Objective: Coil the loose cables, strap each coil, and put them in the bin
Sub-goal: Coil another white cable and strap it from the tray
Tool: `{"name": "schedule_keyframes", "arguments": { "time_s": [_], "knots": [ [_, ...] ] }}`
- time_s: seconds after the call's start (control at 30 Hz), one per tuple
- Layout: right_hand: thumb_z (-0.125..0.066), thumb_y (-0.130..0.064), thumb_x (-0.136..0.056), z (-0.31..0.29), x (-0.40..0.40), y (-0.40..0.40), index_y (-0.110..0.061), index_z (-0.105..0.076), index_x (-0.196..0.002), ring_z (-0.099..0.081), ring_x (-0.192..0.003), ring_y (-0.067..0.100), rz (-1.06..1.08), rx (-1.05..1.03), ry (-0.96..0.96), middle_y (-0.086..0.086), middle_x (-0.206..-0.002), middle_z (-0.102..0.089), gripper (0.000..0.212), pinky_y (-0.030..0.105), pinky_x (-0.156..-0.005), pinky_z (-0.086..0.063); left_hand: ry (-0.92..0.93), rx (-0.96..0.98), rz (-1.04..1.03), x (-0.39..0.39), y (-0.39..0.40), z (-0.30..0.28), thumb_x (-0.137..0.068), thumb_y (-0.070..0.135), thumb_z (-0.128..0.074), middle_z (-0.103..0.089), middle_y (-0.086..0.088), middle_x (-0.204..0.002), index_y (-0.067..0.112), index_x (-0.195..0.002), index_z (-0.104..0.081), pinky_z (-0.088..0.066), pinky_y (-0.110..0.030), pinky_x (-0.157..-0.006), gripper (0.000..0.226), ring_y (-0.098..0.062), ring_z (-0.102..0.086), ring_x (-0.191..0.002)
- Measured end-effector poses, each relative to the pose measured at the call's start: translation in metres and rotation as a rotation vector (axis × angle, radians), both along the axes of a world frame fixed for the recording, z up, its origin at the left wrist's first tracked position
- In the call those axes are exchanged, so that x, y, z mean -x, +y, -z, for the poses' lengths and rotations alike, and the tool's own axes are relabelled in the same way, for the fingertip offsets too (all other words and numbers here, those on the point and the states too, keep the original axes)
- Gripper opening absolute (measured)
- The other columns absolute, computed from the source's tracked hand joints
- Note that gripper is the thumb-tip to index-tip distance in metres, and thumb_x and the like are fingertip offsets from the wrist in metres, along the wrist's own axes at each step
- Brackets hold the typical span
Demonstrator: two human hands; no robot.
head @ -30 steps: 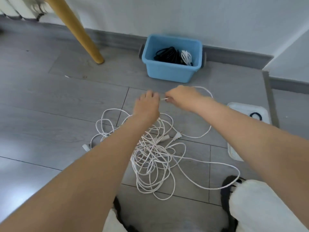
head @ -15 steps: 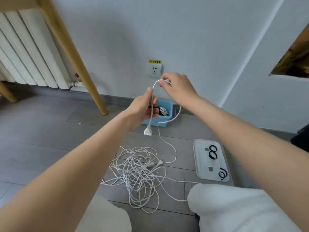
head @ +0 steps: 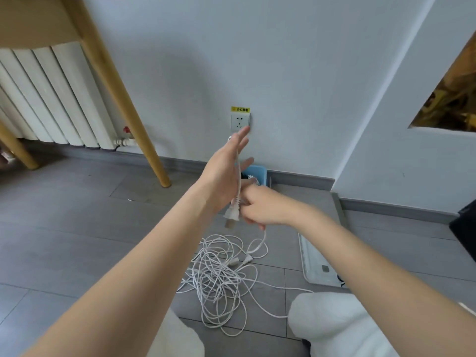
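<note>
Fingers (head: 242, 140) of the left hand (head: 225, 173) straight and lightly spread, pointing up toward the wall; the thumb juts out to the right, apart from them. A run of white cable (head: 238, 173) lies down the palm, its long axis near vertical, looping over near the fingertips at the top. The plug (head: 231, 215) hangs at the lower end below the wrist, prongs pointing down and slightly left. Whether the thumb presses the cable cannot be told.

Right hand (head: 260, 206) sits just right of the plug — fingers curled around the cable close beside it, motion-blurred. From under this hand the cable drops to the floor.

On the grey floor (head: 77, 228) below both hands: loose tangle of white cable (head: 219, 274), many overlapping loops, two connector ends lying at its upper right edge. One strand trails right toward a white-clad knee (head: 334, 323).

Blue bin (head: 258, 173) against the wall behind the hands, mostly hidden by them; contents not legible. White tray (head: 313, 264) on the floor right of the tangle, partly covered by the right forearm.

Further out — wall socket (head: 240, 121) with a yellow label above the left fingertips, wooden table leg (head: 128, 109) slanting at left, white radiator (head: 46, 99) behind it.
</note>
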State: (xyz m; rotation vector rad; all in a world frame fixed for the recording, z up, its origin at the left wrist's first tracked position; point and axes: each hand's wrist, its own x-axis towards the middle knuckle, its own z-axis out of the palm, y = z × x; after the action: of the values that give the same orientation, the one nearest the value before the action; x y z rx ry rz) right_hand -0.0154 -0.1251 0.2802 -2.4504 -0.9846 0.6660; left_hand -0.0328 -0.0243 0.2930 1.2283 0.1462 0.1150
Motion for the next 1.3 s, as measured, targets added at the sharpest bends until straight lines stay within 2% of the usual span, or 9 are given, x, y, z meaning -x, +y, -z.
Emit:
{"name": "schedule_keyframes", "arguments": {
  "time_s": [0.2, 0.3, 0.47, 0.57, 0.73, 0.9, 1.07, 1.2, 1.3],
  "knots": [
    [-0.064, -0.033, -0.083, -0.035, -0.015, -0.024, -0.01, -0.057, -0.061, -0.039, -0.048, 0.008, -0.003, -0.12, -0.248, -0.008, -0.046, -0.042, 0.032, 0.019, -0.045, -0.026, 0.084, -0.273, 0.13, -0.01, 0.011, 0.011, -0.099, 0.05, -0.03, -0.038, 0.012, -0.147, 0.051, -0.116, -0.055, -0.038, -0.047, -0.103, 0.031, -0.023, -0.047, -0.126],
    [-0.074, -0.034, -0.074, -0.042, -0.023, -0.04, -0.02, -0.052, -0.049, -0.036, -0.042, 0.005, 0.088, -0.256, -0.203, -0.01, -0.036, -0.037, 0.036, 0.016, -0.043, -0.024, 0.155, -0.339, 0.256, -0.011, 0.011, 0.015, -0.103, 0.041, -0.025, -0.055, 0.008, -0.134, 0.037, -0.123, -0.056, -0.047, -0.037, -0.094, 0.038, -0.018, -0.061, -0.111],
    [-0.078, -0.03, -0.073, -0.037, -0.041, -0.05, -0.02, -0.053, -0.053, -0.031, -0.045, 0.004, 0.232, -0.486, -0.148, -0.013, -0.038, -0.037, 0.033, 0.021, -0.049, -0.026, 0.24, -0.172, 0.416, 0.002, 0.005, 0.008, -0.103, 0.038, -0.026, -0.066, -0.008, -0.117, 0.019, -0.125, -0.055, -0.057, -0.021, -0.068, 0.041, -0.024, -0.07, -0.087],
    [-0.078, -0.032, -0.072, -0.03, -0.045, -0.045, -0.018, -0.056, -0.057, -0.033, -0.048, 0.005, 0.242, -0.541, -0.144, -0.013, -0.043, -0.038, 0.03, 0.024, -0.052, -0.028, 0.24, -0.203, 0.459, 0.01, 0.004, 0.003, -0.102, 0.044, -0.023, -0.072, -0.002, -0.096, 0.031, -0.12, -0.056, -0.037, -0.012, -0.04, 0.04, -0.013, -0.068, -0.062],
    [-0.075, -0.034, -0.074, -0.031, -0.045, -0.037, -0.017, -0.051, -0.052, -0.033, -0.049, 0.008, 0.267, -0.658, -0.118, -0.008, -0.047, -0.036, 0.037, 0.024, -0.054, -0.029, 0.292, 0.044, 0.643, 0.017, 0.015, -0.004, -0.099, 0.048, -0.022, -0.072, -0.006, -0.087, 0.025, -0.116, -0.059, -0.03, -0.008, -0.027, 0.046, -0.01, -0.058, -0.043],
    [-0.065, -0.034, -0.085, -0.021, -0.042, -0.025, -0.014, -0.043, -0.047, -0.033, -0.043, 0.007, 0.38, -0.605, -0.027, -0.008, -0.042, -0.037, 0.048, 0.022, -0.048, -0.029, 0.284, 0.017, 0.854, 0.026, 0.011, -0.007, -0.096, 0.05, -0.02, -0.066, -0.005, -0.117, 0.029, -0.126, -0.051, -0.04, -0.01, -0.032, 0.049, -0.02, -0.072, -0.065],
    [-0.046, -0.009, -0.096, -0.014, -0.024, -0.009, -0.019, -0.041, -0.068, -0.042, -0.059, 0.015, 0.37, -0.473, 0.341, 0.002, -0.067, -0.043, 0.03, 0.024, -0.056, -0.038, 0.18, 0.188, 0.813, 0.023, 0.02, -0.01, -0.092, 0.049, -0.028, -0.059, -0.016, -0.127, 0.031, -0.131, -0.051, -0.051, -0.014, -0.044, 0.049, -0.03, -0.071, -0.089],
    [-0.035, -0.033, -0.099, -0.005, -0.021, -0.004, -0.01, -0.048, -0.07, -0.028, -0.046, 0.015, 0.28, -0.246, 0.246, 0.002, -0.053, -0.037, 0.039, 0.022, -0.043, -0.027, 0.077, 0.41, 0.512, 0.014, 0.03, -0.011, -0.095, 0.042, -0.032, -0.048, -0.011, -0.139, 0.026, -0.132, -0.052, -0.06, -0.027, -0.067, 0.045, -0.039, -0.063, -0.104],
    [-0.039, -0.034, -0.098, 0.001, -0.016, -0.004, -0.01, -0.053, -0.066, -0.032, -0.043, 0.015, 0.174, -0.199, 0.188, -0.001, -0.046, -0.04, 0.042, 0.022, -0.041, -0.03, 0.048, 0.221, 0.152, 0.001, 0.04, -0.003, -0.101, 0.043, -0.021, -0.023, -0.003, -0.154, 0.032, -0.14, -0.039, -0.043, -0.042, -0.1, 0.044, -0.044, -0.039, -0.129]
  ]
}}
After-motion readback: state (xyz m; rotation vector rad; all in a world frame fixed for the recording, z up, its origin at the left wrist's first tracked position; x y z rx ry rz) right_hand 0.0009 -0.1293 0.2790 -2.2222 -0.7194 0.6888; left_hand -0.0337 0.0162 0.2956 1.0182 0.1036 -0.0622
